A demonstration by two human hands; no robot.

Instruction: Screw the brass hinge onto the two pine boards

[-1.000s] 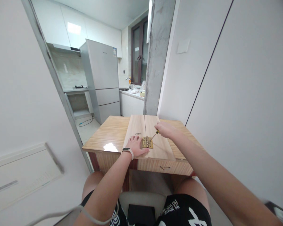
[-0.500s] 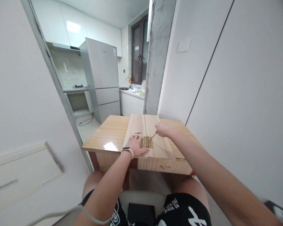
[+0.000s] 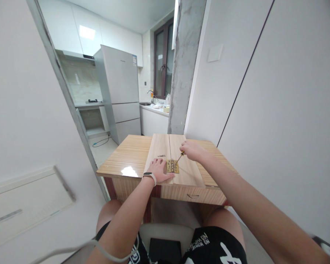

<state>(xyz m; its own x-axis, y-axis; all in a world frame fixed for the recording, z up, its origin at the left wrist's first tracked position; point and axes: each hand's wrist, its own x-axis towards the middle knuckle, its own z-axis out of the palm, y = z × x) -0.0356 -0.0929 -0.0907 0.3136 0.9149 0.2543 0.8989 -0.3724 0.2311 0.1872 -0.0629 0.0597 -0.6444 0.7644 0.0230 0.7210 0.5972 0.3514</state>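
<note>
Two pale wooden boards (image 3: 184,161) lie side by side across the table, a narrow seam between them. A brass hinge (image 3: 172,166) spans the seam near their front. My left hand (image 3: 158,170) lies flat with fingers spread beside the hinge, pressing on the boards, its thumb below the hinge. My right hand (image 3: 190,150) is closed round the handle of a screwdriver (image 3: 180,156), whose tip meets the right leaf of the hinge at a slant. Small dark screws (image 3: 161,156) lie on the left board, behind my left hand.
The striped wooden table (image 3: 132,150) has a front drawer with a handle (image 3: 193,196). A grey fridge (image 3: 122,80), a sink counter (image 3: 154,119) and a window stand beyond. Walls rise on both sides. My knees are below the table's front edge.
My right hand has shifted slightly and turned on the screwdriver, and more of its handle shows. My left hand has stayed in place on the boards.
</note>
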